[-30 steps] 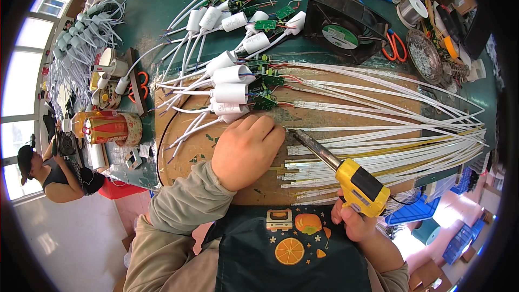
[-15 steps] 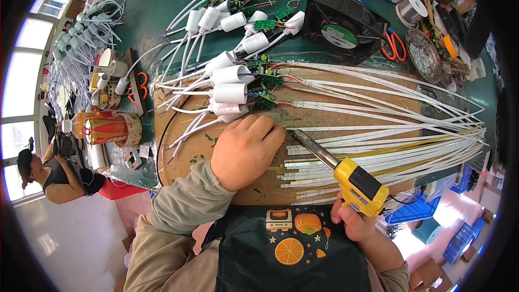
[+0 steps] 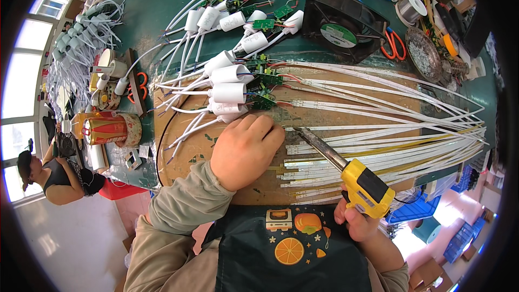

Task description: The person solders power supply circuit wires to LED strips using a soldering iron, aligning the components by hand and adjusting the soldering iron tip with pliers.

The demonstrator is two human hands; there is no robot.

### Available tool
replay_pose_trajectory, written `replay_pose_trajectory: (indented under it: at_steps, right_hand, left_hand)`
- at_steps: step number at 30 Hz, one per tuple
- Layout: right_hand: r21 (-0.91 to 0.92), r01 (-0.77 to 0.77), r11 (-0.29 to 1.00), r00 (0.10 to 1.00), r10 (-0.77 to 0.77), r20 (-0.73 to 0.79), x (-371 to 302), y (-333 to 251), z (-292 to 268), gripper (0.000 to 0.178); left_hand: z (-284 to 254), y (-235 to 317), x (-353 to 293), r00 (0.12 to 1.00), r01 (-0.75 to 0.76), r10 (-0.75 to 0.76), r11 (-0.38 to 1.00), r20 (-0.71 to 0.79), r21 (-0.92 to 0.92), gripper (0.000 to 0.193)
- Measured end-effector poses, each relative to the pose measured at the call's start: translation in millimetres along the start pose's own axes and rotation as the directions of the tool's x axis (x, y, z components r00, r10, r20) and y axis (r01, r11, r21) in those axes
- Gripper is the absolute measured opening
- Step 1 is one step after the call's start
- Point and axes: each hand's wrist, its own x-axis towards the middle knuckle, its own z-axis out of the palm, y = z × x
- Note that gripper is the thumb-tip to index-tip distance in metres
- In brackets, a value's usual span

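Note:
Low on the brown board, my left hand (image 3: 246, 148) is closed with fingertips pinched together; what they hold is hidden. Just beyond its knuckles lies a white lamp housing (image 3: 230, 109) with a cable. My right hand (image 3: 356, 220) grips a yellow-and-black soldering gun (image 3: 370, 186). Its metal barrel slants up to the left, and the tip is close to my left fingertips, over the end of a white LED strip (image 3: 351, 127). Whether the tip touches the strip I cannot tell. More housings (image 3: 230, 93) with green circuit boards (image 3: 264, 101) are wired to strips farther up.
At the back right stand a black fan (image 3: 346, 24), orange-handled scissors (image 3: 393, 46), a solder spool (image 3: 411, 8) and a metal dish (image 3: 424, 54). A red-gold can (image 3: 105, 130) is on the left, near a pile of white cables (image 3: 81, 48). Another person (image 3: 62, 176) sits far left.
The soldering gun and my right hand have shifted slightly to the right, drawing the tip a little away from my left fingertips. My left hand stays in place.

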Motion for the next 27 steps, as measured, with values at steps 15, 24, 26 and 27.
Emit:
replay_pose_trajectory:
  at_steps: [15,24,26,27]
  right_hand:
    - [-0.087,0.050,0.995,0.999,-0.051,-0.012,-2,1,-8,0.059]
    - [-0.097,0.072,0.993,0.997,-0.074,-0.017,-4,6,-10,0.057]
    - [-0.068,0.099,0.993,0.994,-0.101,-0.032,-3,5,-8,0.056]
    - [-0.068,0.099,0.993,0.994,-0.101,-0.033,-3,6,-8,0.056]
  left_hand:
    - [0,1,0,1.000,0.007,-0.007,1.000,0.000,0.003,0.024]
    - [0,0,2,1.000,0.006,-0.006,1.000,0.003,0.003,0.024]
    - [0,1,2,1.000,0.011,-0.011,1.000,0.002,0.005,0.024]
    - [1,1,2,1.000,0.026,-0.026,1.000,-0.010,-0.003,0.024]
